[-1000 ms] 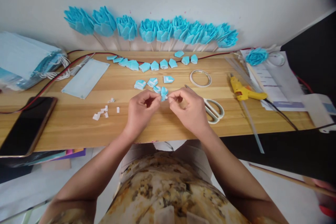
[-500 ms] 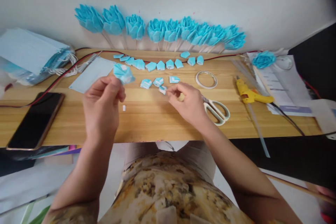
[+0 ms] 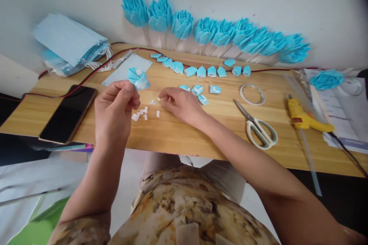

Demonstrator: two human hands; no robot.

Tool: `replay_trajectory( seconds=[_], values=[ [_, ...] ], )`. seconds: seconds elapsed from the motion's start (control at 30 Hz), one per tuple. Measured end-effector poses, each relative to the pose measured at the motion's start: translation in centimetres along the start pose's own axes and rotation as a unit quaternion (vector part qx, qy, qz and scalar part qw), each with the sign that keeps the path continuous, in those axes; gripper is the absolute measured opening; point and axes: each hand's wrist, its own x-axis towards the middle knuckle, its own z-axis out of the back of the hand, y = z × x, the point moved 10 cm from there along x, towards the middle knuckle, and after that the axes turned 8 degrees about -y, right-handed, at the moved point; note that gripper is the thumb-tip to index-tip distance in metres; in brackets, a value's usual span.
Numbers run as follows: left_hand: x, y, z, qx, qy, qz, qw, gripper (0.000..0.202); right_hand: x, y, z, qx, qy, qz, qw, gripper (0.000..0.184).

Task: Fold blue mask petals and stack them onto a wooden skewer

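My left hand (image 3: 116, 105) is closed in a pinch on a partly formed blue fabric flower (image 3: 138, 78), raised above the table; a small white patch shows on its upper part. My right hand (image 3: 184, 104) is low over the wood, thumb and forefinger pinched around a tiny white piece of tape (image 3: 159, 99). Close by lie several small white tape pieces (image 3: 139, 114), some in a loose heap. Behind the right hand are several folded blue petals (image 3: 197, 90) with white marks on them, one partly covered by the hand.
Folded petals (image 3: 201, 71) form a row farther back, before blue fabric flowers (image 3: 181, 25) leaning on the wall. Scissors (image 3: 260, 132), a tape roll (image 3: 253, 94) and a yellow glue gun (image 3: 307, 118) lie right. Left are a phone (image 3: 67, 114), cable and mask stack (image 3: 67, 40).
My right hand has left a folded petal on the table and moved left to the tape pieces. My left hand keeps the flower. The camera has turned left, bringing more tape pieces into sight.
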Motion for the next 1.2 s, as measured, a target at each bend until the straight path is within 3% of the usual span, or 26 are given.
replay_trajectory(
  seconds=[0.27,0.43,0.6,0.73,0.83,1.03,1.2],
  values=[
    [0.6,0.8,-0.1,-0.007,0.001,0.010,1.000,0.023,0.6,0.6,-1.3,0.030,0.030,0.002,0.999,0.022],
    [0.6,1.0,1.6,-0.034,-0.033,-0.022,0.999,0.015,1.1,0.4,-1.5,0.051,0.030,-0.012,0.998,0.002],
    [-0.6,2.4,4.2,-0.059,-0.099,-0.011,0.993,0.014,1.3,0.7,-2.1,0.061,0.033,0.007,0.998,0.023],
    [-2.0,3.6,4.4,-0.075,-0.138,0.010,0.988,0.016,1.1,0.7,-2.9,0.072,0.050,-0.001,0.996,0.034],
    [-2.3,4.4,2.5,-0.087,-0.104,0.041,0.990,0.021,0.9,0.8,-2.9,0.088,0.058,-0.006,0.994,0.038],
    [-1.4,4.3,0.4,-0.075,-0.056,0.045,0.995,0.026,0.1,-0.6,0.5,0.119,-0.018,-0.024,0.992,0.039],
    [-2.0,5.3,-1.5,0.050,0.062,0.086,0.993,0.023,-1.8,-2.5,2.8,0.269,-0.023,-0.095,0.958,0.030]
  ],
)
